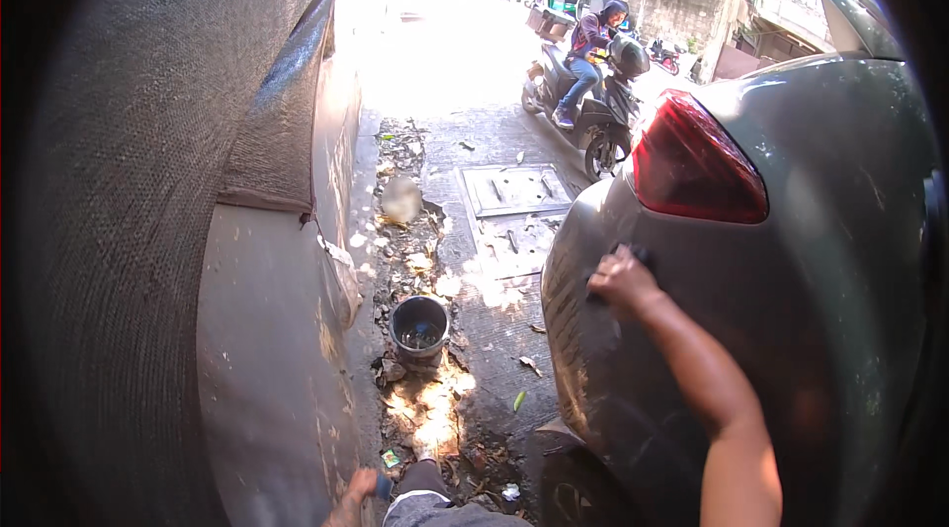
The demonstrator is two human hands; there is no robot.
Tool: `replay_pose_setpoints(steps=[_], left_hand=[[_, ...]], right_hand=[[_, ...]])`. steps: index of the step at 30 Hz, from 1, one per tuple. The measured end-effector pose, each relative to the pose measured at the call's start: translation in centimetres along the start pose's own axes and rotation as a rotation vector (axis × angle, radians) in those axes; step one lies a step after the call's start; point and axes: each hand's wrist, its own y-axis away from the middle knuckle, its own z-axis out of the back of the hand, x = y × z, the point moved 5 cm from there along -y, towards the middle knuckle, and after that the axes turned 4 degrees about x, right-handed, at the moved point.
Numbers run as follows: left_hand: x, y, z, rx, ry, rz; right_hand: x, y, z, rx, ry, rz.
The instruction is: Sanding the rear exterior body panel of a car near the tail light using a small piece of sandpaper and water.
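On the rear corner of a dark grey car (692, 329), just below its red tail light (700, 159), my right hand (623, 280) presses a dark cloth or sponge (641, 254) against the paint. Only the dark edges of that piece show around the closed fingers. Down at the lower edge, beside my leg, my left hand (358, 489) is closed, with a small dark-blue thing (384, 485) at its fingertips, too little of it visible to name. A dark round bucket (419, 326) stands on the ground ahead of my legs, with some liquid at its bottom.
A wall (277, 329) with hanging dark mesh (168, 181) runs along the left. Dry leaves litter the strip (407, 255) beside it. Metal covers (516, 189) lie in the pavement. Beyond the car, a helmeted person rides a motor scooter (593, 112) on the street.
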Motion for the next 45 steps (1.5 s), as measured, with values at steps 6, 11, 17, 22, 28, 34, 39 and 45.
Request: replay_pose_setpoints(steps=[6,11,17,22,28,34,39,45], left_hand=[[6.2,2.0,0.5,0.081,-0.390,-0.329],[11.1,-0.4,-0.8,0.485,-0.318,0.271],[1.8,-9.5,8.8,0.051,0.192,0.505],[3.7,-9.3,8.6,-0.111,0.448,0.525],[0.3,-10.4,7.5,-0.169,0.806,0.572],[-0.8,-11.0,9.3,-0.427,0.564,0.462],[-3.6,-16.1,14.2,-0.447,0.804,0.472],[-0.9,-22.2,17.6,-0.288,0.890,0.489]], right_hand=[[13.8,-2.8,-11.2,0.255,-0.921,0.093],[17.9,-3.8,-16.4,0.499,-1.586,-0.150],[27.2,1.1,-23.8,0.971,-2.293,-0.790],[35.5,1.0,-23.2,1.172,-2.437,-0.823],[34.5,-8.2,-22.1,0.816,-2.180,-0.768],[29.7,-18.6,-21.7,0.269,-2.417,-0.373],[28.1,-23.6,-23.5,0.215,-2.720,-0.399],[27.5,-34.6,-17.7,0.294,-2.232,-0.313]])
